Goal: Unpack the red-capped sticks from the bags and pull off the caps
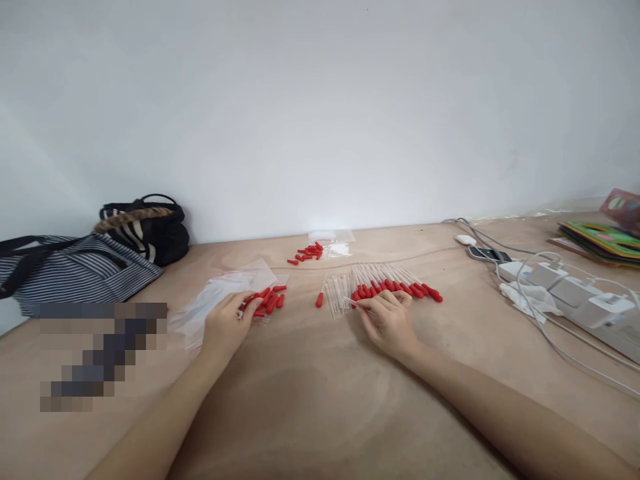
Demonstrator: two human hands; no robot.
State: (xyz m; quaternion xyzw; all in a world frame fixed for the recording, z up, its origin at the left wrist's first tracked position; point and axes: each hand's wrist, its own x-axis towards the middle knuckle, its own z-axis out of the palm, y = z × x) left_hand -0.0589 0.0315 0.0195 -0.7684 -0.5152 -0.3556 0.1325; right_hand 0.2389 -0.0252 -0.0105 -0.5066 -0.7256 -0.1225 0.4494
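My left hand (229,321) reaches into a pile of red rubber dropper bulbs (271,303), its thumb and fingers closed around a bulb at the near edge. In a pinch, my right hand (389,321) holds a thin clear dropper tube (351,302), tilted over a row of loose clear tubes (336,297). Just beyond that hand lies a fan of droppers with red bulbs fitted (400,283), bulbs towards me. One single dropper with a red bulb (319,300) lies between the two groups. My fingers partly hide the bulbs and tubes beneath them.
Clear zip bags (210,300) are stacked left of the bulbs. Farther back sit more red bulbs (310,251) and a bag of tubes (337,248). Chargers on a power strip (565,287) and cables line the right; a striped bag (90,270) and black bag (170,233) stand left.
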